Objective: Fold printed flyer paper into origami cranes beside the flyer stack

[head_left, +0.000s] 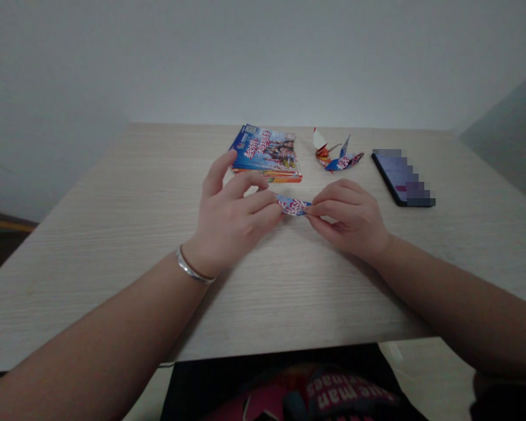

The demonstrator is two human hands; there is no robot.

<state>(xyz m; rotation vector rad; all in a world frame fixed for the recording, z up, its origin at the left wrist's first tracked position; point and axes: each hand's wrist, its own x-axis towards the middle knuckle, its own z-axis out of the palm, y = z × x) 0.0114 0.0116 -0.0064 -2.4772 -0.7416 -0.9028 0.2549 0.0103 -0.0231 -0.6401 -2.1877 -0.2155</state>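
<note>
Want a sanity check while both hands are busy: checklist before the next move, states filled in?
1. Left hand on the paper strip: ok, fingers at its left end.
2. Right hand on the paper strip: ok, pinching its right end.
3. Left hand off the printed stack: cannot tell, raised fingers overlap it in this view.
4. Phone apart from the right hand: ok.
5. Folded paper figures apart from both hands: ok.
6. Underside of the paper strip: cannot tell, hidden.
</note>
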